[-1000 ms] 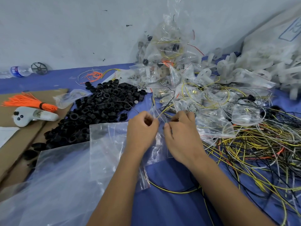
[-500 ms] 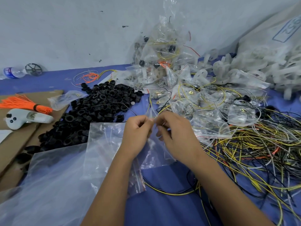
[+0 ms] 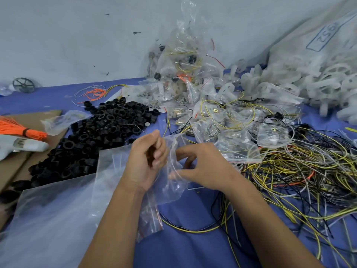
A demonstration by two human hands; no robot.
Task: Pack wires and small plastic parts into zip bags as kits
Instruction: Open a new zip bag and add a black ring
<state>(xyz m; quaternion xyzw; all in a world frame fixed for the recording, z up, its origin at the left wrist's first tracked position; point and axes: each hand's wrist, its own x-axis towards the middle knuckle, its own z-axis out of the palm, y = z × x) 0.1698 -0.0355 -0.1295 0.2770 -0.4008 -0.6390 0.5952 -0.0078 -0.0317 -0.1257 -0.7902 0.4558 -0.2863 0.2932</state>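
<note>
Both hands work a small clear zip bag (image 3: 170,187) over the blue table. My left hand (image 3: 146,163) pinches the bag's mouth edge with curled fingers. My right hand (image 3: 202,167) grips the bag's other side, thumb and fingers curled into the plastic. A black heap of small plastic rings (image 3: 100,132) lies left of the hands. Tangled yellow, grey and black wires (image 3: 309,171) spread to the right. A yellow and black wire (image 3: 193,230) curves on the table under the bag.
Packed zip bags (image 3: 202,105) pile up by the wall. White plastic parts (image 3: 309,84) heap at the right. An orange wire bundle (image 3: 17,126) and a white controller (image 3: 21,146) lie on cardboard at left. Large clear plastic sheet (image 3: 48,219) covers the near left, with spare zip bags (image 3: 148,223).
The hands have drawn apart and turned, the left palm now facing right, spreading the bag's mouth. The view has shifted slightly left and nearer.
</note>
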